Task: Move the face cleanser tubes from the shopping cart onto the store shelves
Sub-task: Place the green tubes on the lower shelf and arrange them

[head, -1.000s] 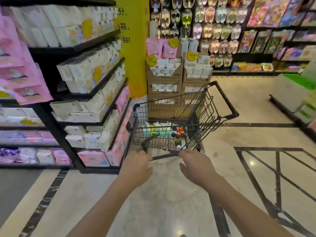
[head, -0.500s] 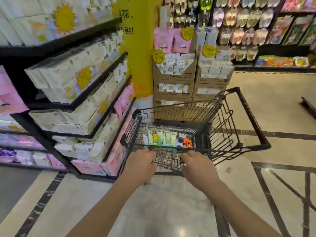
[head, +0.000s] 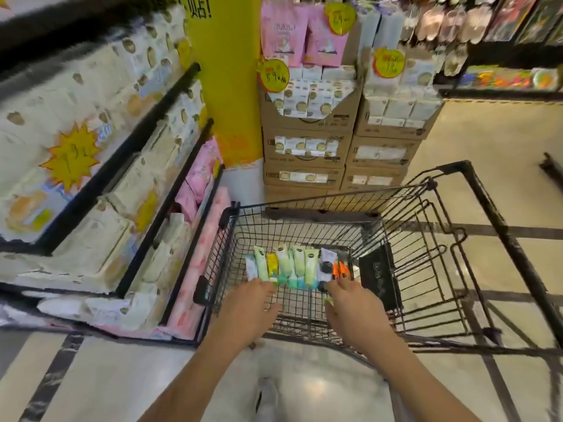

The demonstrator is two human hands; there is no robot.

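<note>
1. Reaching over the near edge of the cart (head: 307, 336), we have both hands inside the basket. The left hand (head: 248, 309) is released, fingers stretched forward, with its tips at the near ends of the leftmost tubes.
2. The right hand (head: 355, 312) is also unclenched and grasps nothing we can see. Its fingertips overlap the near ends of a grey tube with a dark cap (head: 326, 263) and a small orange item (head: 338, 268); we cannot tell whether they touch.
3. The face cleanser tubes (head: 285, 264) lie flat in a row on the cart floor, side by side and touching, running from the left wall toward the middle, close to the near edge.
4. We judge them light, soft-walled and smooth, so likely to be slippery. A hard squeeze on the body would dent them, and a loose pinch may let one slide.
5. Taking each across its middle, thumb on one flat face and fingers on the other, looks safest. The stiffer cap end is a firmer hold for lifting one out of the tight row.
6. Several could go in one hand, but a bundle may fan out and drop through the wire floor.
7. The shelves (head: 170, 95) stand just beside the cart's left side, so the carry is short.
</note>
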